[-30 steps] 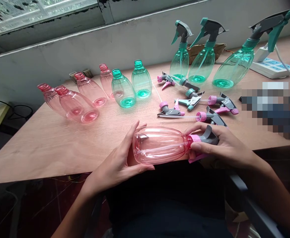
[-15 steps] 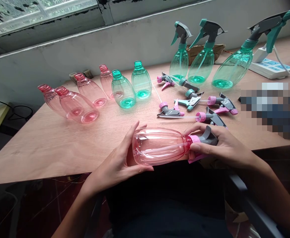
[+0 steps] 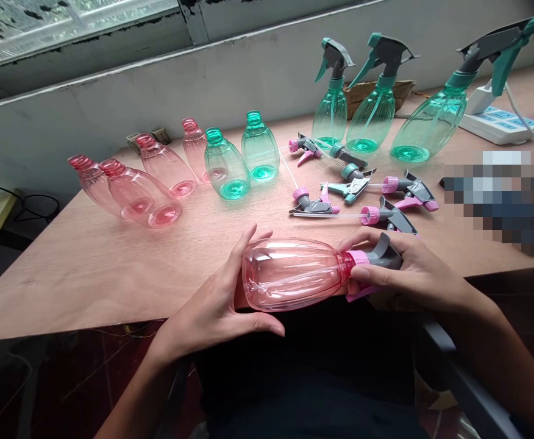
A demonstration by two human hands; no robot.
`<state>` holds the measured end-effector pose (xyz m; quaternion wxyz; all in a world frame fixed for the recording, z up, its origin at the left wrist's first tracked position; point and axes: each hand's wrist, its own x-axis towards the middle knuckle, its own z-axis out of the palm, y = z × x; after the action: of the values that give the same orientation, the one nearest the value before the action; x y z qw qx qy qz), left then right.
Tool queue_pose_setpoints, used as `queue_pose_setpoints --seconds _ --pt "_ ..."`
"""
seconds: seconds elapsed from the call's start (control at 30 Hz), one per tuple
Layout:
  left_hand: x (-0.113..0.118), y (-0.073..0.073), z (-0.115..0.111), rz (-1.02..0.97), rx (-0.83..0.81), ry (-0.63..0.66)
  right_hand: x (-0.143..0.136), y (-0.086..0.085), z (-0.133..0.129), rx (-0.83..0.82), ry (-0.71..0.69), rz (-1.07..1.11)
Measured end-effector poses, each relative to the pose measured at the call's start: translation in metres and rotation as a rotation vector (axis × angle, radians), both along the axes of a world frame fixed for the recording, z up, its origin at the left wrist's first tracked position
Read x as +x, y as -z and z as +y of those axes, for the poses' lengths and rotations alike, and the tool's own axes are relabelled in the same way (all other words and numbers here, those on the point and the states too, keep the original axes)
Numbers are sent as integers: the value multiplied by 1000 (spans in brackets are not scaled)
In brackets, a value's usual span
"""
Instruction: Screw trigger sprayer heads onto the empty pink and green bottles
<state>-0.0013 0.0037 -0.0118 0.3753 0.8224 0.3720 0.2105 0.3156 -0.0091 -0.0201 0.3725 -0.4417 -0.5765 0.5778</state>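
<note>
A clear pink spray bottle (image 3: 294,274) lies sideways at the table's front edge, its base to the left and its pink-collared grey trigger head (image 3: 383,253) to the right. My right hand (image 3: 413,271) is closed around the collar and head. Around the base, my left hand (image 3: 207,308) is open: its thumb stands off the bottle below, while the fingers reach behind it, partly hidden. Inside the bottle a thin tube shows. Just beyond lie several loose trigger heads, among them a pink-collared one (image 3: 315,204) and a teal-collared one (image 3: 353,183).
Several open pink bottles (image 3: 143,195) and two open green bottles (image 3: 260,149) stand at the left and middle of the wooden table (image 3: 66,274). Three green spray bottles (image 3: 370,116) with heads stand at the back right, near a white power strip (image 3: 500,125).
My left thumb has come away from the bottle, and the left hand has opened wider. The bottle's base has tipped slightly downward. My right hand keeps its hold.
</note>
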Motion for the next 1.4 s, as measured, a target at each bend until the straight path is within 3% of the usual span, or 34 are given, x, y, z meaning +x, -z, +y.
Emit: queue_pose_setpoints --seconds 0.3,1.13,1.4 --pt "-3 -1 1 -100 -142 -10 1 0 -1 -4 -9 12" --pt "-5 0 1 -81 -131 -38 4 3 -1 -9 -33 31" --pt "-6 0 2 -109 -140 -54 5 -1 1 111 -14 -136"
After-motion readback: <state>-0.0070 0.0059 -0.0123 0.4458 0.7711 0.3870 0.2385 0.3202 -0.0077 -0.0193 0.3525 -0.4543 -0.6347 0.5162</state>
